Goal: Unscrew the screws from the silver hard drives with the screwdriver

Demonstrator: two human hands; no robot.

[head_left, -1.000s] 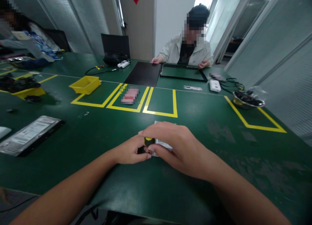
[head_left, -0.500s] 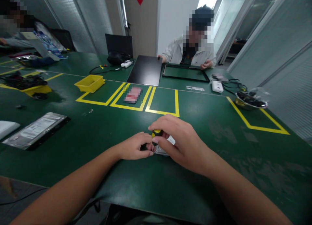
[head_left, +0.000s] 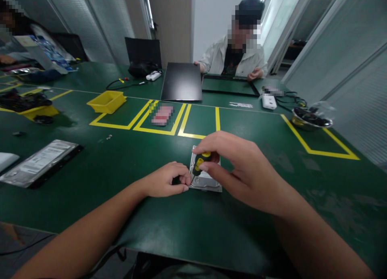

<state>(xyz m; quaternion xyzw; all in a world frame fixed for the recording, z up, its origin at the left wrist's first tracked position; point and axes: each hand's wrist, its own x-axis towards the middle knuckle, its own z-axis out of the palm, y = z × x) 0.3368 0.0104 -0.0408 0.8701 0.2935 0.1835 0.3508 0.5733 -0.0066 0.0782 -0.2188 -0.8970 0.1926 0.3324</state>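
The right hand [head_left: 244, 172] grips the screwdriver [head_left: 198, 163], long axis tilted, shaft directed down-left toward the near-left corner of the hard drive [head_left: 208, 184] on the surface [head_left: 169, 230]. The left hand [head_left: 165, 180], curled, lies nearer that corner; its grip cannot be determined.

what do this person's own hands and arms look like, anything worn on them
The left hand and right hand wear no gloves; no rings, watches or bracelets show. Both forearms are bare, with no sleeves in view.
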